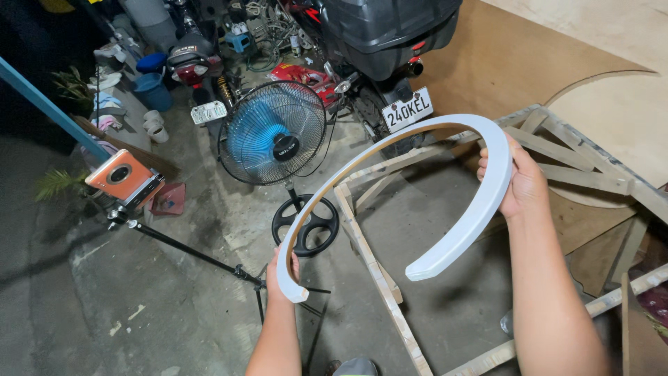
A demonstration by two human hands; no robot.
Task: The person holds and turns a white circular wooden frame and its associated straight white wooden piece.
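I hold a white curved arch-shaped board (456, 240) up in front of me with both hands. Its outer face is painted white and its inner edge shows brown wood. My left hand (280, 273) grips the arch near its lower left end. My right hand (518, 182) grips the wide upper right part of the curve. The free right end of the arch hangs down in mid air above a bare wooden frame (372, 261).
A blue standing fan (273, 132) stands on the concrete floor ahead. Behind it are parked motorcycles (379, 42). An orange device on a tripod (124, 177) stands at the left. Plywood sheets (557, 56) lie at the right.
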